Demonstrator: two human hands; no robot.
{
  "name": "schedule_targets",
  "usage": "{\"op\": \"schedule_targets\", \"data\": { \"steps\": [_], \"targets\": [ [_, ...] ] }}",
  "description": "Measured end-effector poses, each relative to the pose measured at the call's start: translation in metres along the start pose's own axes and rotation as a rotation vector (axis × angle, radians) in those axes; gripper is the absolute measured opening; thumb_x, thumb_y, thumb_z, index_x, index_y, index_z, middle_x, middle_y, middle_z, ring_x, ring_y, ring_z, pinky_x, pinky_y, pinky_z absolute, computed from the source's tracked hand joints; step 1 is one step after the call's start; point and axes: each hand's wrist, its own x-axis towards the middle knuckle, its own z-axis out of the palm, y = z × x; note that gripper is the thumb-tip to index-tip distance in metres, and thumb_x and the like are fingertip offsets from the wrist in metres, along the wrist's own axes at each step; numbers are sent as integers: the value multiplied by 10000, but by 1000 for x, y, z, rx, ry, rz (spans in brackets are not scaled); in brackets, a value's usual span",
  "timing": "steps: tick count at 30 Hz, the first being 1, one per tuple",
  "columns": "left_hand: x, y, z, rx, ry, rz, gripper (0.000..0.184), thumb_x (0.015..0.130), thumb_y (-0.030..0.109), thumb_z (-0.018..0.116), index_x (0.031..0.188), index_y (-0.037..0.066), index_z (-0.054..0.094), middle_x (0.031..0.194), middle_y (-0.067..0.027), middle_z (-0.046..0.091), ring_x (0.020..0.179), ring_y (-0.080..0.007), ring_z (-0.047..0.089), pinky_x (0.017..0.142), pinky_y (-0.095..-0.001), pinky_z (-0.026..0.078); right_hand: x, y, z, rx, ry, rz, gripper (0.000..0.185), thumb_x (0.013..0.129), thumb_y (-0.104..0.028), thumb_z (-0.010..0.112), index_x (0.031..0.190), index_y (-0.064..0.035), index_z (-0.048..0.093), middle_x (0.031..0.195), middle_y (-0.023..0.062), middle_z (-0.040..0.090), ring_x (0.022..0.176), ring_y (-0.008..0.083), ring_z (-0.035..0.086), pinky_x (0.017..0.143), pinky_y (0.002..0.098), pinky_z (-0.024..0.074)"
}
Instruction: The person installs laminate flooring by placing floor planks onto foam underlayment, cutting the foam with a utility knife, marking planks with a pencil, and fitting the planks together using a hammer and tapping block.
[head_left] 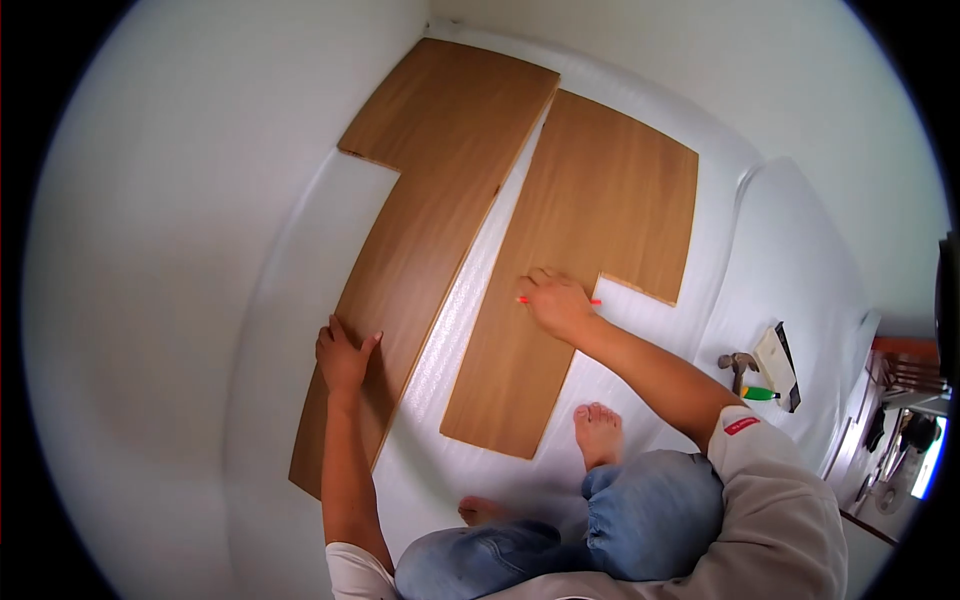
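Two groups of brown wood-look floor planks lie on a pale sheet, with a narrow wedge-shaped gap between them. My left hand (345,358) rests on the lower part of the left planks (420,220), thumb and fingers apart at the outer long edge. On the right planks (600,190) lies my right hand (558,303), its fingers bent around a thin red pencil (596,301) whose ends show on both sides of the hand. Each group has a stepped end where one board reaches further than its neighbour.
A hammer (738,368), a green-handled tool (760,394) and a white block with a black edge (776,366) lie at the right on the pale underlay (690,375). Walls stand at the left and top. My bare feet are below the right planks.
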Motion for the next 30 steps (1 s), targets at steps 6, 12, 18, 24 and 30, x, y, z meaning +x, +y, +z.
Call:
{"op": "schedule_targets", "data": {
  "steps": [6, 12, 18, 24, 30],
  "targets": [
    [32, 2, -23, -30, -128, -74, 1020, 598, 557, 915, 1295, -80, 530, 1203, -251, 575, 1156, -437, 538, 998, -513, 473, 67, 33, 29, -80, 168, -474, 209, 892, -198, 631, 1041, -51, 638, 1094, 49, 628, 1130, 219, 576, 922, 355, 523],
    [58, -25, -26, -270, -241, -93, 833, 610, 524, 917, 1106, -66, 602, 1059, -235, 641, 992, -398, 622, 903, -465, 516, 74, 41, 22, -170, -29, -286, 164, 921, -176, 609, 1024, -62, 664, 1076, 53, 632, 1080, 213, 583, 899, 338, 526],
    [71, -43, -29, -385, -405, -210, 674, 908, 623, 628, 853, -47, 676, 866, -242, 682, 910, -363, 671, 821, -468, 500, 141, 33, 22, 471, 28, 595, 295, 980, -286, 606, 970, 6, 643, 978, 118, 696, 828, 270, 681, 741, 370, 543],
    [61, -17, -30, -356, -306, -216, 800, 970, 704, 439, 941, -41, 729, 980, -255, 717, 963, -405, 669, 863, -475, 491, 200, 34, 50, 1421, 227, 903, 392, 934, -344, 694, 970, 45, 658, 906, 133, 699, 770, 221, 694, 636, 363, 536],
    [69, -24, -26, -403, -384, -302, 800, 981, 693, 436, 969, -45, 745, 995, -266, 724, 966, -406, 677, 878, -434, 499, 202, 11, 6, 1113, 234, 928, 330, 880, -275, 765, 917, 34, 653, 857, 116, 682, 718, 223, 662, 647, 349, 541]
  ]
}}
